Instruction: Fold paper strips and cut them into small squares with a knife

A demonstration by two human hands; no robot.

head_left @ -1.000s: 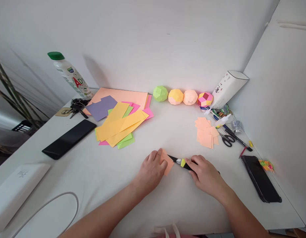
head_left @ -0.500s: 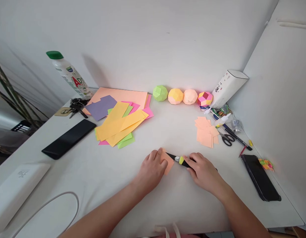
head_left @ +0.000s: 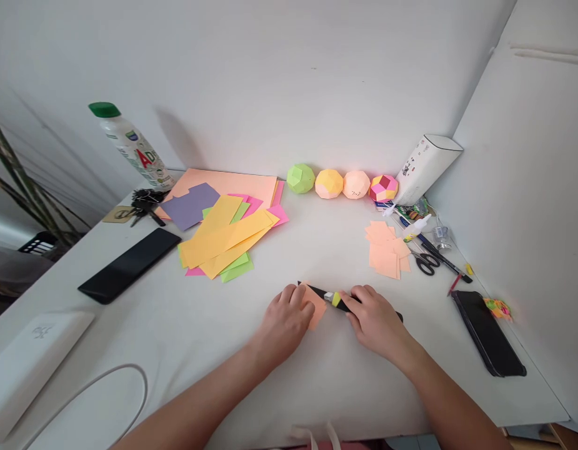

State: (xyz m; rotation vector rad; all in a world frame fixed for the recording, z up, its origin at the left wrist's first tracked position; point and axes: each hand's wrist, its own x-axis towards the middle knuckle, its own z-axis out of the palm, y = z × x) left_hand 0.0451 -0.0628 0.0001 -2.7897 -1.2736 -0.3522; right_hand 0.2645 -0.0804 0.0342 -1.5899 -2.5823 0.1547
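Note:
A small peach paper piece (head_left: 318, 310) lies on the desk under my left hand (head_left: 282, 319), whose curled fingers press and hold it down. My right hand (head_left: 375, 317) is closed round the black and yellow handle of a utility knife (head_left: 336, 299). The knife's dark blade runs along the paper's upper edge, its tip showing just past my left fingertips. Whether the blade sits inside a fold or behind the paper, I cannot tell. To the right lies a loose pile of peach paper pieces (head_left: 386, 253), near black-handled scissors (head_left: 427, 264).
Coloured paper sheets (head_left: 227, 237) overlap at the back left, beside a dark slab-like device (head_left: 129, 265). Several paper balls (head_left: 329, 184) line the wall. A phone (head_left: 488, 334) lies at right, a white power bank (head_left: 33, 365) at left, and a bottle (head_left: 139, 150) stands behind.
The knife in my right hand has slid leftward along the paper, so its tip now reaches beyond my left fingers. My left hand still holds the paper in about the same place.

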